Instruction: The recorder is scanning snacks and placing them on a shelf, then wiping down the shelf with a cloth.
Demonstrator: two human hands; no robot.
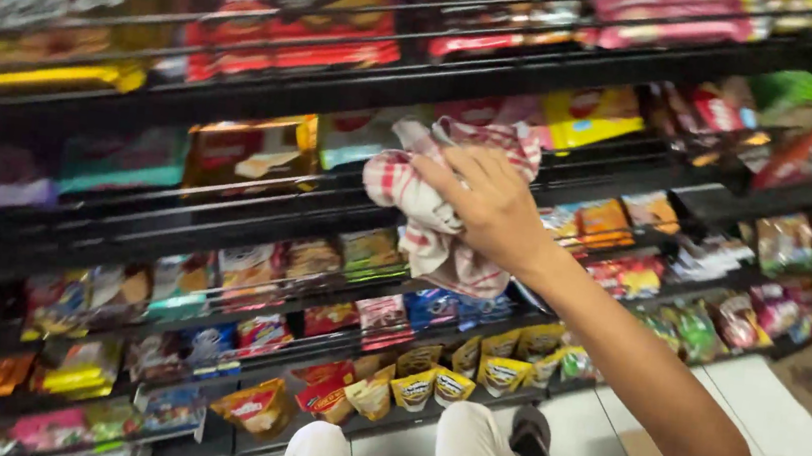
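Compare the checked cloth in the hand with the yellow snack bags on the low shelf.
The checked cloth is red and white, soft and crumpled; the yellow snack bags are glossy and stand upright in a row. The cloth is pressed against a shelf rail by the right hand; the bags sit untouched much lower down. Both are at the same rack.

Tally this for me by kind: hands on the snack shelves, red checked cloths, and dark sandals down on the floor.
Right hand: 1
Cloth: 1
Sandal: 1
Total: 3
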